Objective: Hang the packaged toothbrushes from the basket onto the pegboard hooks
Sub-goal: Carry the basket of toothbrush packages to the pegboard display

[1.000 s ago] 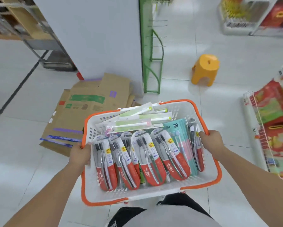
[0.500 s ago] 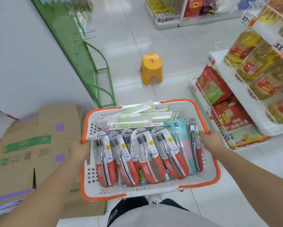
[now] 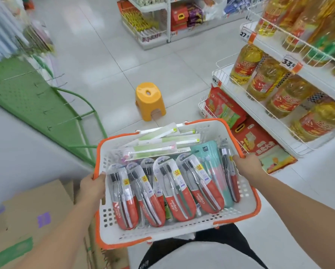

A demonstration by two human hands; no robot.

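I carry a white basket with an orange rim (image 3: pixel 248 208) in front of my waist. My left hand (image 3: pixel 92 184) grips its left rim and my right hand (image 3: pixel 244 165) grips its right rim. Inside lie several red-and-clear packaged toothbrushes (image 3: pixel 179 191) side by side, a teal pack (image 3: pixel 211 152) at the right, and long green-and-white boxed brushes (image 3: pixel 162 140) at the back. The green pegboard (image 3: pixel 25 94) with thin metal hooks (image 3: pixel 60 76) stands at the left, seen edge-on.
An orange plastic stool (image 3: pixel 150 100) stands on the white tile floor ahead. White wire shelves with cooking oil bottles (image 3: pixel 275 84) and red rice bags (image 3: pixel 224 109) line the right. Flattened cardboard (image 3: pixel 32 216) lies at the lower left. More shelving (image 3: pixel 162 20) stands far back.
My view has swung right and forward: the pegboard moved to the left edge, the oil shelves came closer, the cardboard slid to the lower left. Both hands still hold the basket.
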